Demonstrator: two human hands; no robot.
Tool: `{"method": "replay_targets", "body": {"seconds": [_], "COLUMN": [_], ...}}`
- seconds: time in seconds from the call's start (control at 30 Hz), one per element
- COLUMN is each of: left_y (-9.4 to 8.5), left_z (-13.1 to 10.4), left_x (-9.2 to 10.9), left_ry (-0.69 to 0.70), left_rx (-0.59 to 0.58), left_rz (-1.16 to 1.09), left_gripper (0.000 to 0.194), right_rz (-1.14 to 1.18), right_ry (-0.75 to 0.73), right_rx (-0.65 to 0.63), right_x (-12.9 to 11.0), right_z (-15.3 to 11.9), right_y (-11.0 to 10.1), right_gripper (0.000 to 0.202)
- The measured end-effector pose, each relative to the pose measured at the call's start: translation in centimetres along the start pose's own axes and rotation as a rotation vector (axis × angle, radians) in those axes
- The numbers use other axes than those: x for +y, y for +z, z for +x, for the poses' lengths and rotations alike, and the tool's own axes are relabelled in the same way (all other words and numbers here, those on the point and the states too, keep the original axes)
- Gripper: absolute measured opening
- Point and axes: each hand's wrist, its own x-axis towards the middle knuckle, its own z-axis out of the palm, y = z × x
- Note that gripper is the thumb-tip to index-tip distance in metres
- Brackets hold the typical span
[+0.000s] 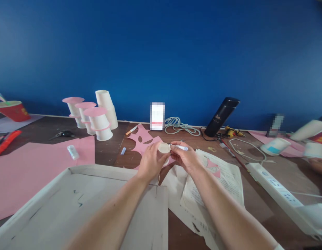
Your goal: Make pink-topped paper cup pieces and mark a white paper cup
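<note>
Near the middle of the table, my left hand (151, 159) is closed around a small white paper cup (164, 148), its round end turned up toward me. My right hand (185, 156) grips a white marker (181, 147), with its dark tip against or very near the cup's edge. Beneath and behind the hands lies a pink paper sheet with curved cut-outs (142, 139). A small pale blue cap (123, 151) rests on the table to the left of it. My fingers hide most of the cup's side.
Paper cups with pink discs (98, 121) stand stacked at the back left, beside taller white cups (106, 107). A shallow white box lid (98, 194) fills the front left. A power strip (278, 187), black flask (220, 118) and upright phone (157, 116) are around. Another person's hand (318, 165) shows far right.
</note>
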Motion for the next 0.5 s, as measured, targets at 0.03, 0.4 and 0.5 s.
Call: {"method": "replay_targets", "body": {"seconds": [0.03,0.4,0.5], "left_y": [0.01,0.2,0.08], "left_z": [0.0,0.07,0.05], "left_x": [-0.03,0.05,0.28], "left_ry": [0.003,-0.047,-0.066], "left_rx": [0.001,-0.009,-0.009], "left_rz": [0.004,0.006,0.013], "left_gripper": [0.035,0.038,0.038], "right_rz": [-0.006,-0.071,-0.141], "right_ry": [-0.006,-0.065,-0.083], "right_rx": [0.008,0.017,0.018], "right_x": [0.03,-0.26,-0.37], "right_z": [0.02,0.04,-0.07], "right_y": [-0.07,-0.03,-0.01], "right_gripper": [0.035,0.036,0.036]}}
